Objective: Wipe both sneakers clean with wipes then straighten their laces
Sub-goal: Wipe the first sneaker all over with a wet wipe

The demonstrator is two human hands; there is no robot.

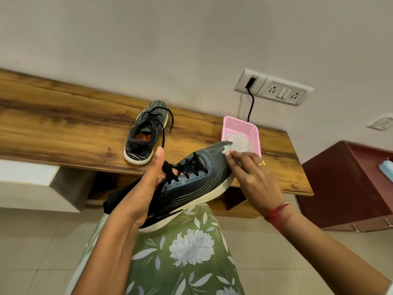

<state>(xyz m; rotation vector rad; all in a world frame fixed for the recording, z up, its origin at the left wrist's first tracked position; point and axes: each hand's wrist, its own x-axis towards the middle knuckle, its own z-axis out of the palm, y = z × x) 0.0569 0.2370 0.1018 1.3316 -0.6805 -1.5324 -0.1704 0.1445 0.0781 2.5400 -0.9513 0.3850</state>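
Sneaker (191,188) up off the table, dark mesh, thick white sole: left hand (144,188) clamps its heel, thumb up. Right hand (253,173) pinches crumpled white wipe (228,149) against the toe. Second sneaker (144,135) sits by the wooden table (63,124) front edge; pink mesh basket (240,124) at its right end.

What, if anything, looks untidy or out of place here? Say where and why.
The sneaker on the wooden shelf has an untied lace looping out past its side onto the wood. Nothing looks spilled or damaged.
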